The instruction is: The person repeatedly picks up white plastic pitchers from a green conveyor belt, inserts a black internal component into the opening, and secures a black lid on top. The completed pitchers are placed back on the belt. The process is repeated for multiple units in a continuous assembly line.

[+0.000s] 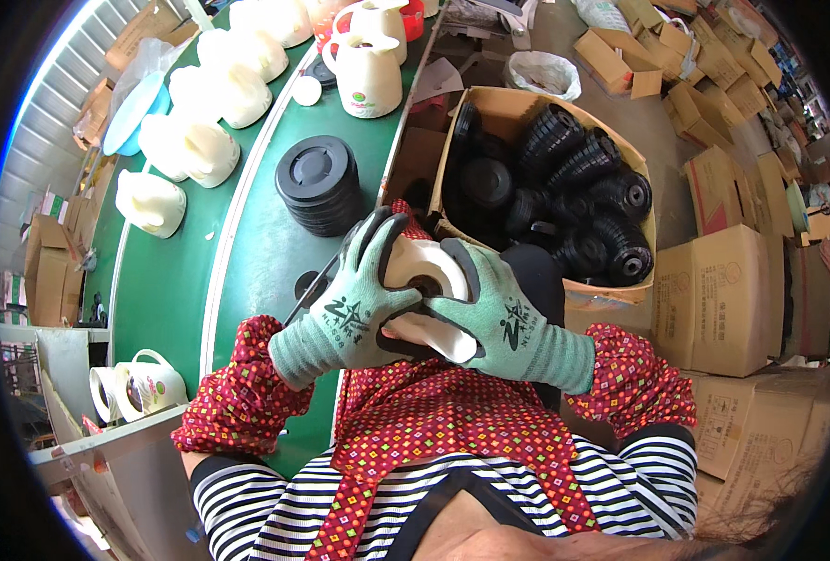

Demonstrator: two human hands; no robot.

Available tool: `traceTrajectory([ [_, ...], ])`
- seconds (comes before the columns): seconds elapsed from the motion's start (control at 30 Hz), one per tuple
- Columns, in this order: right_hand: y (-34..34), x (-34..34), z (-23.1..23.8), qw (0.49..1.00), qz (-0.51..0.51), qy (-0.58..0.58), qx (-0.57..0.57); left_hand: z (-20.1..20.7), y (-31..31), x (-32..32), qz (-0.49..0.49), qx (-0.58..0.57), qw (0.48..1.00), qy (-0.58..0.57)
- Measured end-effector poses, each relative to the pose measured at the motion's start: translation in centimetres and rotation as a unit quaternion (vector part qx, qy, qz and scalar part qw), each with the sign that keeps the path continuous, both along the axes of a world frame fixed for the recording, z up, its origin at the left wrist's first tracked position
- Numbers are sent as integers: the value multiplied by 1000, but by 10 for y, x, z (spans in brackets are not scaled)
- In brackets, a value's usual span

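Observation:
Close to my lap I grip a cream plastic jug (418, 261) between both hands, its round opening turned up toward me. My left hand (360, 304) is wrapped round its left side, and my right hand (499, 309) grips the right side. Both hands wear green gloves with dark fingertips. The two thumbs meet at the dark opening, and a pale spout-like lip sticks out below the right one. Whether a small part sits under the thumbs is hidden. On the green bench just beyond my left hand stands a stack of round black lids (318, 182).
Several cream jugs (211, 150) line the bench's left side, with another upright jug (368, 79) farther back. An open carton (647, 271) of stacked black lids stands at the right. Cardboard boxes (714, 299) pile up beyond it. Two jugs (153, 385) sit on a grey ledge lower left.

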State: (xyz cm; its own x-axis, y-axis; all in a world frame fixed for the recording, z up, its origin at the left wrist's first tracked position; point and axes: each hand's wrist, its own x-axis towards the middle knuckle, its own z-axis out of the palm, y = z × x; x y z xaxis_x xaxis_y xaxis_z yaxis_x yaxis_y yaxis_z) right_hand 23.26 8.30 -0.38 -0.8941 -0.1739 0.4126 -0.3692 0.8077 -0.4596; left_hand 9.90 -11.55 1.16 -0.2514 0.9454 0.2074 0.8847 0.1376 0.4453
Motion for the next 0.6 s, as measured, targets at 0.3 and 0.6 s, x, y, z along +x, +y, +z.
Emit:
traceTrajectory([
  [0.3, 23, 5, -3, 997, 67, -40, 30, -6, 3, 10, 43, 48, 997, 41],
  [0.6, 61, 31, -177, 819, -73, -222, -524, -17, -2, 20, 182, 205, 962, 2],
])
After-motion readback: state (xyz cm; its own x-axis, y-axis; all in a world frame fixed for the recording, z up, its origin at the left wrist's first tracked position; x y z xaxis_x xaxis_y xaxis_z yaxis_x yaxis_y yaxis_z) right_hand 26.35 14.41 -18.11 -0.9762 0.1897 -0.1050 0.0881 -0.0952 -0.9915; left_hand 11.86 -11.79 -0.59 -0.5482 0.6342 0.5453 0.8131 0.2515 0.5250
